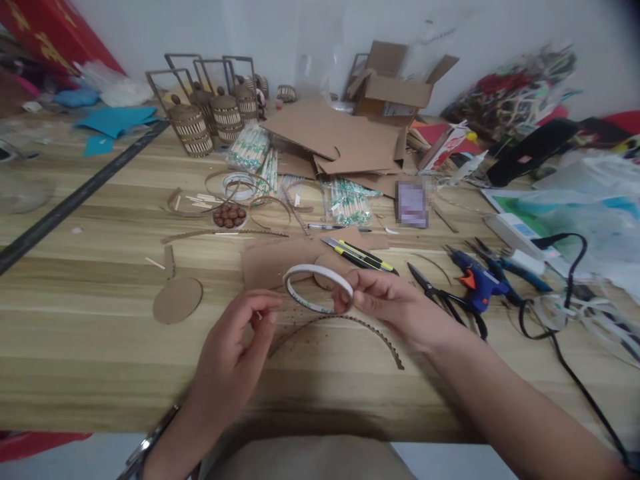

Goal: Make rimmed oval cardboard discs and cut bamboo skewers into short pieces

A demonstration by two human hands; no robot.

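Observation:
My right hand (pixel 383 300) pinches the right side of a thin white tape ring (pixel 320 269), which is tilted above the table. My left hand (pixel 247 327) is just left of the ring, its thumb and fingers curled toward each other; whether anything small is between them I cannot make out. Below the ring a curved cardboard strip with a notched edge (pixel 370 325) lies on the wood. A cardboard disc (pixel 178 301) rests farther left. Behind the ring are cardboard pieces (pixel 265 261) and two yellow-black cutters (pixel 361 254).
Black scissors (pixel 447 299), a blue glue gun (pixel 480 283) and pliers (pixel 520 270) lie at the right. Brown balls (pixel 229 215), stick bundles (pixel 350 202) and cardboard sheets (pixel 345 140) are farther back. Small lantern-like models (pixel 190 130) stand at the back left.

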